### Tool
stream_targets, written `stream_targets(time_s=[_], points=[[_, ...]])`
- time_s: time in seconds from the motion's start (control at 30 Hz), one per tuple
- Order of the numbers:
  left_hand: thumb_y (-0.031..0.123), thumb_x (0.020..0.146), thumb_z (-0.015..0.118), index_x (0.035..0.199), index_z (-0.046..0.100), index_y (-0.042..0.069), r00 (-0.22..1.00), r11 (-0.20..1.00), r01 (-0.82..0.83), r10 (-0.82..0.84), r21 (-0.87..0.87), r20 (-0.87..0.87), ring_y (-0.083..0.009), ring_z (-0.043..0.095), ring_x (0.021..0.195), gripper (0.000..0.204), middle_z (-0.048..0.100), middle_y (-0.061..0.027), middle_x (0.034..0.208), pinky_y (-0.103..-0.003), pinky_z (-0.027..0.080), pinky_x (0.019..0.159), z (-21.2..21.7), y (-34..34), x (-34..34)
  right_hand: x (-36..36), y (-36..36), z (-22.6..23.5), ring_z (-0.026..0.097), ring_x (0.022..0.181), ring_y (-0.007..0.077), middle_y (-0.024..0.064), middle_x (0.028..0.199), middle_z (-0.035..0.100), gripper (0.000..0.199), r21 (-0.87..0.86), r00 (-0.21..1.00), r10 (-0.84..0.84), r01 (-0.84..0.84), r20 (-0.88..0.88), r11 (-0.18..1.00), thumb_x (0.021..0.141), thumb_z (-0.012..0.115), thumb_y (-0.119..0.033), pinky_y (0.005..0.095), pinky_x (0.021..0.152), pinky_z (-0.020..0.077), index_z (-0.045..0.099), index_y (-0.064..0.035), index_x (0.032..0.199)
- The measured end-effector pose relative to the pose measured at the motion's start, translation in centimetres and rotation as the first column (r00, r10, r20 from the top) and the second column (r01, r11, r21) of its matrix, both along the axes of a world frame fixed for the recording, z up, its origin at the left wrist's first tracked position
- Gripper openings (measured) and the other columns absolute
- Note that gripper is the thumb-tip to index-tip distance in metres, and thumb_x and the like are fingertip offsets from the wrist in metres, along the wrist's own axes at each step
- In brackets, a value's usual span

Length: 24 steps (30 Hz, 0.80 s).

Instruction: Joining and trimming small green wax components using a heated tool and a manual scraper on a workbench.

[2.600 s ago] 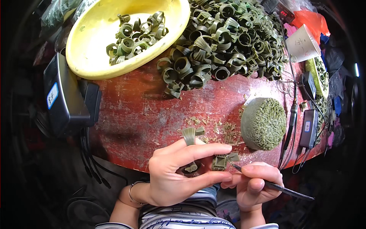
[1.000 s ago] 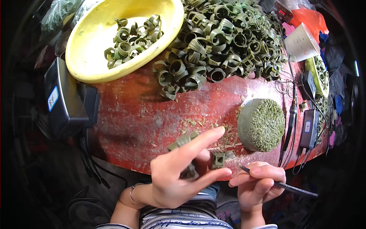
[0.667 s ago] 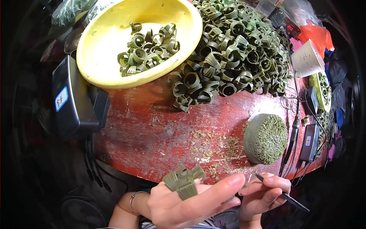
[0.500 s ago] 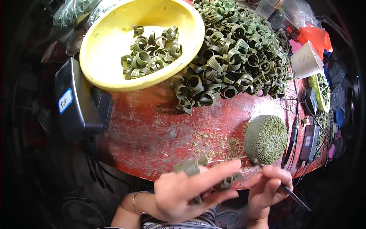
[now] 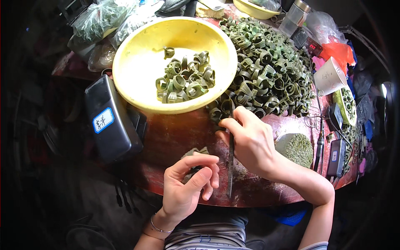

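My left hand sits over the near edge of the red tabletop, fingers curled around a small folded green leaf piece, which shows above the thumb and index finger. My right hand reaches forward to the near fringe of the large pile of green leaf rings, fingertips closed on one ring at the pile's edge. The same hand also carries a thin dark pointed tool, its shaft running down toward me. A yellow bowl holding more rings stands left of the pile. A round green pad lies just right of my right wrist.
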State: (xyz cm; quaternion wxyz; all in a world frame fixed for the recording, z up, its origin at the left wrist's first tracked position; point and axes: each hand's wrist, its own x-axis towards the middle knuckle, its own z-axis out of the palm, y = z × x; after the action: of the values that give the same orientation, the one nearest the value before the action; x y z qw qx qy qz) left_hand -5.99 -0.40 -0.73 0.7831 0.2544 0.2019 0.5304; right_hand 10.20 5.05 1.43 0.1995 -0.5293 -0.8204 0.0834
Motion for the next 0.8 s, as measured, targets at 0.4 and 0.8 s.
stream_targets(time_s=[0.4, 0.8], points=[[0.007, 0.078, 0.065, 0.119, 0.049, -0.001, 0.929, 0.974, 0.225, -0.219, -0.015, -0.299, -0.0051, 0.053, 0.061, 0.045, 0.058, -0.0034, 0.081, -0.017, 0.044, 0.054, 0.9, 0.8, 0.8, 1.6, -6.0, 4.1, 0.053, 0.06, 0.0139, 0.0049, 0.077, 0.053, 0.041, 0.179, 0.979, 0.137, -0.109, -0.152, 0.978, 0.059, 0.067, -0.001, 0.0225, 0.049, 0.0437, 0.063, -0.0051, 0.1], [-0.001, 0.051, 0.08, 0.088, 0.061, 0.0, 0.939, 0.973, 0.104, -0.028, 0.206, -0.342, -0.0113, 0.056, 0.07, 0.041, 0.057, -0.0206, 0.097, -0.024, 0.048, 0.067, 1.9, 0.0, 3.2, 1.5, -12.5, 2.4, 0.061, 0.047, 0.02, 0.015, 0.056, 0.06, 0.036, -0.128, 0.478, -0.227, 0.231, -0.848, 0.965, 0.089, 0.047, -0.034, 0.027, 0.042, 0.0503, 0.045, 0.0019, 0.091]])
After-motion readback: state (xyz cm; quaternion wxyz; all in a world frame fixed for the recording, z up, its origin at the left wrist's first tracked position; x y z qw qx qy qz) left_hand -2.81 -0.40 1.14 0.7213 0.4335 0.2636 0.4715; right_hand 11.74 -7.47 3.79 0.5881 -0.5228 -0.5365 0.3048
